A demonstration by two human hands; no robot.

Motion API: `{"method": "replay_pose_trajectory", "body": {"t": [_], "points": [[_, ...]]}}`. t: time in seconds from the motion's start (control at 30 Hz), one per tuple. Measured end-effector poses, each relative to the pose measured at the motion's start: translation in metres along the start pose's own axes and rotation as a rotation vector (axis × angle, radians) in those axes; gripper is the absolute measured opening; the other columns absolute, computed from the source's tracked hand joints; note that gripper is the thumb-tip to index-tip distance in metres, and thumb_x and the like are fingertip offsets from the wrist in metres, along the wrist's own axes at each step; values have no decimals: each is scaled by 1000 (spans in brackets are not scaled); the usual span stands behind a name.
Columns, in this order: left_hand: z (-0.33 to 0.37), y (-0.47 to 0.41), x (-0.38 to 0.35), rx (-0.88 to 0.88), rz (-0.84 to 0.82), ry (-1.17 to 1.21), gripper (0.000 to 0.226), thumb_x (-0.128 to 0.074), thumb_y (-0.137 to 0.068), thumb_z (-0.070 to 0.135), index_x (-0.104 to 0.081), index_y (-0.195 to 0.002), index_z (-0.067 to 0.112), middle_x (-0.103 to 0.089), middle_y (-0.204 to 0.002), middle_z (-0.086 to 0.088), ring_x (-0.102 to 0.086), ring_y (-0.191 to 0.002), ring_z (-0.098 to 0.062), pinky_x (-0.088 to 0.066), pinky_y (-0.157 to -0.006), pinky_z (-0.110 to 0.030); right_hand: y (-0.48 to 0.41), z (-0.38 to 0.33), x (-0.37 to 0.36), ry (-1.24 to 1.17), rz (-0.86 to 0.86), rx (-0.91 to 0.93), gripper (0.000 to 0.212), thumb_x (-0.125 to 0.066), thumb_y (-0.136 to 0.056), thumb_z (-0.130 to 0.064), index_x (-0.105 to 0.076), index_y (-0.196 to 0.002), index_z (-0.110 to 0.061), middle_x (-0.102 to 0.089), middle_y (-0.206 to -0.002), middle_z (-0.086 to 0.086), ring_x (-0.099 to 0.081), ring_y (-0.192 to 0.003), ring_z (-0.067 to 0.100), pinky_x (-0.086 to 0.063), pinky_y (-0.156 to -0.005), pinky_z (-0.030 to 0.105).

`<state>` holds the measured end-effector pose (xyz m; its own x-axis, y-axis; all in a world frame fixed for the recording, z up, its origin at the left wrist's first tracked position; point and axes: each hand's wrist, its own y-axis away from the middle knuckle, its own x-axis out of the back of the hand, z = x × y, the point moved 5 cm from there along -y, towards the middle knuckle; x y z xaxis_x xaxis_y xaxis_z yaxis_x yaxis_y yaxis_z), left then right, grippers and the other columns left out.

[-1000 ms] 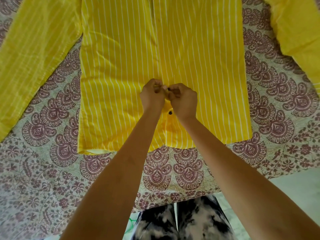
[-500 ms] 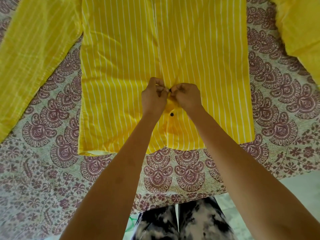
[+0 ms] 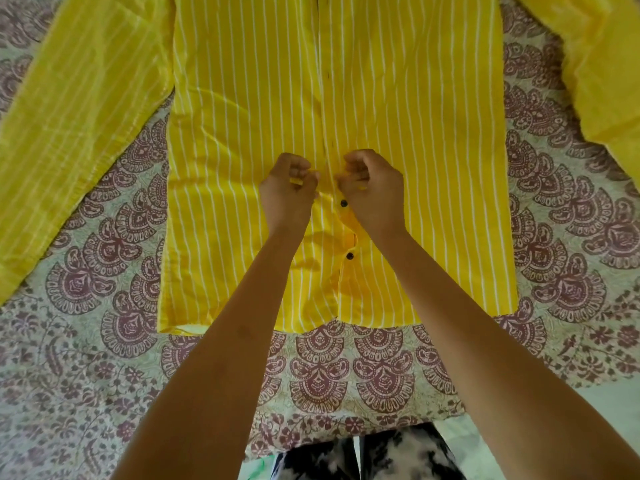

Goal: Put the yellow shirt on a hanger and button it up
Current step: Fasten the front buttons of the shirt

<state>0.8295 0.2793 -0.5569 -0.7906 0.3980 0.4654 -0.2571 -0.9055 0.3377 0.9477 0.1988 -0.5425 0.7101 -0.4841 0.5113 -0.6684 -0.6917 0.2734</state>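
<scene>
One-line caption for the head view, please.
Left hand and right hand pinch the front edges of the yellow shirt spread flat on a patterned sheet.

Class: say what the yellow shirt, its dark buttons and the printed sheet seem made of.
Yellow shirt: likely thin woven cotton, matte; it creases softly. Dark buttons: probably plastic, slightly glossy. Printed sheet: probably cotton, matte, flat printed motifs.

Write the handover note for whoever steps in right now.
Left hand: fingers curled at the placket of the yellow white-striped shirt; grip unclear.
Right hand: the same, on the placket's other side.
The shirt lies flat, front up, on the maroon-patterned bedsheet. No hanger in view.
Done: the placket above the hands looks closed.
Left: the upper black button and lower black button, with the placket gaping between them; confirm the hanger.
</scene>
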Motion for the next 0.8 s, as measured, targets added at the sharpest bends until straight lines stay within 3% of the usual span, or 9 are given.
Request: {"method": "replay_pose_trajectory", "body": {"t": [0.13, 0.4, 0.5, 0.57, 0.7, 0.73, 0.8], "points": [[12, -17, -1, -40, 25, -6, 10, -61, -82, 7, -64, -91, 10, -61, -77, 1, -68, -68, -25, -57, -65, -42, -16, -11, -18, 271, -95, 83, 44, -69, -75, -20, -55, -115, -7, -58, -113, 13, -59, -97, 28, -46, -79, 37], [19, -43, -5, -32, -17, -34, 13, -56, -83, 6, -67, -89, 10, -59, -69, 11, -67, -67, -20, -57, -71, -41, -40, -10, -23, 461, -65, 20, 37, -63, -77, -16, -52, -111, -6, -52, -114, 15, -56, -96, 32, -42, -69, 38], [16, -44, -10, -11, -56, -28, 14, -55, -83, 5, -67, -88, 12, -59, -69, 11, -67, -67, -19, -57, -70, -41, -45, -7, -16, 348, 32, -13, 22, -55, -78, -10, -61, -98, -2, -63, -96, 18, -58, -82, 32, -33, -63, 32], [16, -42, -13, -15, -84, -24, 15, -55, -82, 6, -68, -88, 13, -62, -72, 6, -67, -69, -19, -57, -71, -40, -48, -1, -7, 178, 124, -90, 16, -56, -79, -8, -66, -89, 0, -66, -81, 19, -54, -68, 23, -26, -58, 23], [20, -35, -26, -84, -165, -127, 23, -58, -84, 6, -68, -102, 12, -69, -96, -4, -62, -75, -11, -47, -69, -9, -48, 10, 1, -25, 147, -222, 14, -61, -81, -11, -68, -82, 0, -64, -69, 8, -50, -59, 7, -31, -52, 13], [22, -34, -28, -112, -165, -171, 25, -58, -84, 6, -68, -107, 12, -68, -102, -5, -62, -79, -11, -46, -70, -7, -48, 11, 1, -54, 140, -235, 13, -61, -81, -11, -68, -82, -1, -60, -63, 0, -50, -54, 1, -32, -52, 8], [27, -32, -34, -156, -161, -259, 28, -59, -86, 9, -66, -112, 13, -65, -111, -8, -64, -90, -18, -50, -78, -20, -46, 15, -1, -131, 142, -275, 9, -62, -80, -11, -68, -79, -4, -52, -56, -11, -50, -49, -7, -33, -52, 6]]}}
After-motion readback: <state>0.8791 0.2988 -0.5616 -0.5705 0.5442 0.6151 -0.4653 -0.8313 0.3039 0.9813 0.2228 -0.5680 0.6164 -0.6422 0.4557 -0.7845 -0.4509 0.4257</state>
